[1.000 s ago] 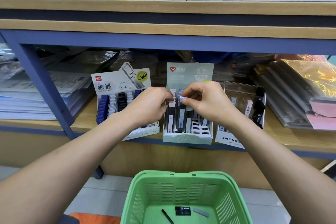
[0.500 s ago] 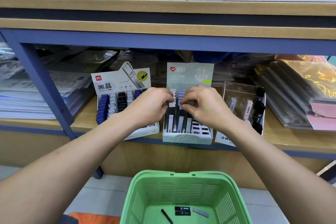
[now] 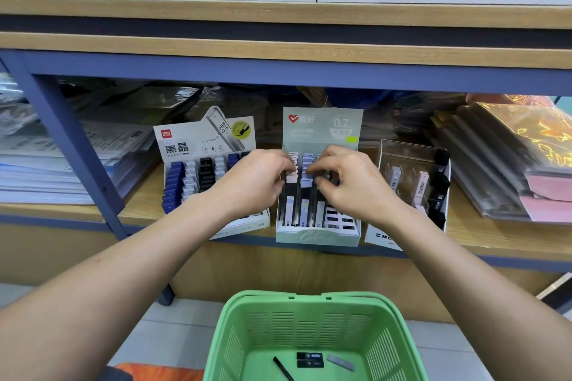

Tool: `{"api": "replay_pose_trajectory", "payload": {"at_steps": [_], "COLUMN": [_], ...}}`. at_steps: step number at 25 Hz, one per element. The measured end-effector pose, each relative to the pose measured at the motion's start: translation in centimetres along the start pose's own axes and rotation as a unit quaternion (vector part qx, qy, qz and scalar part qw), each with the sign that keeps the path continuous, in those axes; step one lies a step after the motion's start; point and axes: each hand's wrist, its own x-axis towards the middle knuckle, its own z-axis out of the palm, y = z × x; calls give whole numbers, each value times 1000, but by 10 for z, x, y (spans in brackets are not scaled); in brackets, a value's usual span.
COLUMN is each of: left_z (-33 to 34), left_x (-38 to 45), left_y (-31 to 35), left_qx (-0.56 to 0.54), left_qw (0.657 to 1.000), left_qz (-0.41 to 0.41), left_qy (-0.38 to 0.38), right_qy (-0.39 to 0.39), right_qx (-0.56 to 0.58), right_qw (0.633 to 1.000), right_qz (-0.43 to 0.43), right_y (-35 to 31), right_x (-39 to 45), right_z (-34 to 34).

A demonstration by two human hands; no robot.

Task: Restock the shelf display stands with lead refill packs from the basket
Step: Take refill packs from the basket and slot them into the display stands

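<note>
Here the step in hand looks like seating lead refill packs into the mint-green display stand point(image 3: 318, 233), which sits on the wooden shelf point(image 3: 495, 241) and serves as the landmark for everything else. Both hands are over its upper rows. The left hand point(image 3: 253, 182) has its fingers curled at the left edge of the stand, fingertips in among the pale pink-capped packs point(image 3: 292, 178); whether it pinches one or only steadies the row I cannot tell. The right hand point(image 3: 349, 182) is curled too, its thumb and fingertips closing on the lilac-capped packs point(image 3: 306, 176) in the middle column, apparently pinching or pressing one down into its slot.

The packs in the stand are slim dark cases with pastel caps, standing in tight columns; the right-hand columns at the front of the stand show bare white slots, so it is not yet full.

Left of the stand is a white stand point(image 3: 192, 148) of blue, white and black packs; right of it a clear stand point(image 3: 414, 182) holding only a few. Below and in front of the stand, the green basket point(image 3: 309, 306) holds two dark packs point(image 3: 309, 359), a grey pack point(image 3: 340, 362) and a black pen point(image 3: 283, 368).

The next move, I judge, calls for letting go once the pack sits level, then reaching down to the basket for another and matching it to the proper stand.
</note>
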Motion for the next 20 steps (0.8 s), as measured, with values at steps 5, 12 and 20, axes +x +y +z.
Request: {"api": "replay_pose_trajectory", "payload": {"at_steps": [5,12,20], "left_z": [0,0,1], "left_x": [0,-1,-1], "left_y": [0,-1,-2], "left_qx": [-7,-9,-5], "left_qw": [1000,1000,1000], "left_qz": [3,3,3], "left_qy": [7,12,14], "right_qy": [-4,-5,21], "right_qx": [1,-25,-72], "right_qw": [1000,999,997], "right_qz": [-5,-20,-17], "right_y": [1,-4,-7], "right_x": [-1,-2,-1], "right_z": [-1,3,6]}}
